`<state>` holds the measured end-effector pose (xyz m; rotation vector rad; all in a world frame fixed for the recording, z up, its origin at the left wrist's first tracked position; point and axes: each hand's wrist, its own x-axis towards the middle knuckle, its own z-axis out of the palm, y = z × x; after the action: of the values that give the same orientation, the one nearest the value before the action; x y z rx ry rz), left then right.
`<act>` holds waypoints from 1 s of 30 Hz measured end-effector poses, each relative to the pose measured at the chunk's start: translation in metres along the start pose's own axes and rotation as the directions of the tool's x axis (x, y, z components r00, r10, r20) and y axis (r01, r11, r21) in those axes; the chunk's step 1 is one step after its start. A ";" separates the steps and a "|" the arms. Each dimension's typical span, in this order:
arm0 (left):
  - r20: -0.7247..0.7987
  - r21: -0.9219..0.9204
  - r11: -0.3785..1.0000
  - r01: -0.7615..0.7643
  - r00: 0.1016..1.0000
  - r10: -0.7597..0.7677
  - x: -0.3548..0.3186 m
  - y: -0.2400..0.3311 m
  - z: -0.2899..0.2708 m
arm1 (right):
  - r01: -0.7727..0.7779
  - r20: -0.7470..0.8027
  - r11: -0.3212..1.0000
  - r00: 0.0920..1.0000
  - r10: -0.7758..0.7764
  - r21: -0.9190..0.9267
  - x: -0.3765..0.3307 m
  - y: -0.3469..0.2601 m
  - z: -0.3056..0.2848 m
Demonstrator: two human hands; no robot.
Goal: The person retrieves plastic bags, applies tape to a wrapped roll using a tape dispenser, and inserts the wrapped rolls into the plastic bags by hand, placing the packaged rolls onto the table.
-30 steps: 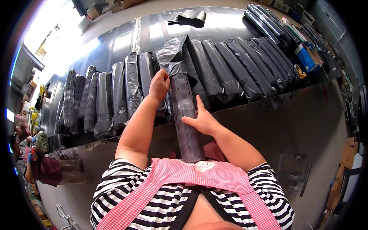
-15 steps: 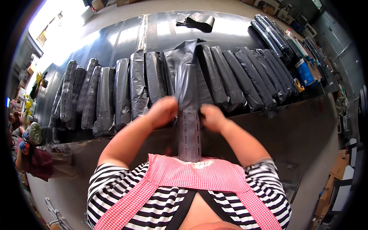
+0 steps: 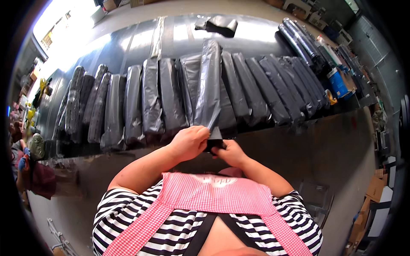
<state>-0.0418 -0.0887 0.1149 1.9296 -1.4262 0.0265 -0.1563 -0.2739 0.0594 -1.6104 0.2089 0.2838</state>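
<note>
A long grey-black plastic bag (image 3: 208, 89), pulled over a long bundle, lies lengthwise in front of me on top of the row. At its near end my left hand (image 3: 191, 143) is closed on the plastic, knuckles up. My right hand (image 3: 230, 153) grips the bag's near edge just beside it, thumb underneath, where a dark flap of the mouth shows. The bundle inside is hidden. On both sides lie several similar dark wrapped packages (image 3: 134, 102), side by side along the table's near edge.
Patterned rolls in clear film (image 3: 76, 100) lie at the row's left end. Far back on the black table (image 3: 179, 36) rests a loose piece of dark plastic (image 3: 224, 25). To the right are glossy wrapped rolls (image 3: 299, 40), a blue box (image 3: 338, 83) and a tape roll (image 3: 330, 97).
The bag has come down over the patterned roll, which no longer shows. The bundle has moved away from my chest onto the row. Both hands have closed in together at its near end.
</note>
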 end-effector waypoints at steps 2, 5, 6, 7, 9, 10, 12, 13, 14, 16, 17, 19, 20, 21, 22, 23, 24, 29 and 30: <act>0.040 0.083 0.994 0.073 0.996 -0.077 -0.022 0.002 0.008 | -0.057 -0.036 0.997 0.998 0.059 0.045 -0.016 0.006 0.002; -0.373 0.119 0.970 0.213 0.915 -0.155 -0.041 0.012 0.023 | -0.080 -0.044 0.982 0.995 0.089 0.172 -0.031 0.032 0.015; -0.439 0.049 0.946 0.319 0.858 -0.267 -0.045 0.009 0.032 | -0.116 -0.074 0.958 0.987 0.140 0.264 -0.033 0.036 0.017; -0.334 -0.265 0.819 0.508 0.749 -0.572 -0.055 0.000 0.040 | -0.135 -0.066 0.936 0.984 0.165 0.326 -0.035 0.028 0.020; -0.023 -0.579 0.452 0.679 0.540 -0.841 -0.068 -0.007 0.041 | -0.131 -0.072 0.925 0.983 0.167 0.356 -0.033 0.026 0.019; 0.024 -0.647 0.399 0.649 0.541 -0.841 -0.072 0.003 0.042 | -0.118 -0.085 0.937 0.984 0.154 0.329 -0.034 0.032 0.018; 0.050 -0.509 0.470 0.721 0.569 -0.821 -0.093 0.016 0.040 | -0.186 -0.031 0.914 0.977 0.210 0.361 -0.035 0.040 0.015; 0.035 -0.599 0.425 0.678 0.553 -0.832 -0.095 0.026 0.038 | -0.188 -0.021 0.898 0.977 0.214 0.397 -0.038 0.039 0.015; 0.019 -0.682 0.380 0.624 0.535 -0.845 -0.096 0.034 0.037 | -0.190 -0.012 0.882 0.976 0.216 0.432 -0.039 0.041 0.014; -0.044 -0.668 0.470 0.577 0.600 -0.799 -0.111 0.031 0.034 | -0.185 -0.009 0.887 0.978 0.208 0.423 -0.039 0.047 0.013; -0.129 -0.498 0.594 0.631 0.624 -0.771 -0.106 0.040 0.030 | -0.164 -0.010 0.895 0.983 0.185 0.415 -0.042 0.046 0.012; -0.198 -0.298 0.685 0.665 0.659 -0.726 -0.089 0.056 0.019 | -0.143 -0.011 0.899 0.987 0.162 0.413 -0.046 0.049 0.014; -0.294 0.014 0.911 0.413 0.872 -0.391 -0.078 0.060 0.015 | -0.085 -0.027 0.928 0.994 0.102 0.364 -0.047 0.051 0.016; -0.258 0.333 0.940 0.080 0.966 0.009 -0.068 0.062 0.016 | -0.024 -0.043 0.950 0.998 0.039 0.312 -0.048 0.053 0.017; -0.053 0.243 0.968 0.060 0.997 -0.048 -0.062 0.066 0.020 | -0.021 -0.039 0.949 0.999 0.035 0.314 -0.048 0.053 0.019; -0.001 0.235 0.971 0.034 0.999 -0.035 -0.051 0.066 0.032 | 0.069 -0.067 0.964 0.996 -0.053 0.257 -0.047 0.056 0.020; 0.051 0.225 0.974 0.007 0.999 -0.019 -0.043 0.064 0.044 | 0.159 -0.092 0.968 0.985 -0.143 0.197 -0.046 0.058 0.020; 0.076 0.216 0.976 0.016 0.997 -0.033 -0.043 0.048 0.074 | 0.294 -0.204 0.949 0.928 -0.312 -0.114 -0.047 0.052 0.022; 0.038 0.224 0.974 0.023 0.999 -0.032 -0.045 0.050 0.074 | 0.316 -0.210 0.931 0.913 -0.350 -0.182 -0.048 0.050 0.023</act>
<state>-0.1293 -0.0989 0.0687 2.1429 -1.4758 0.1403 -0.2185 -0.2562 0.0256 -1.7919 0.0936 -0.1659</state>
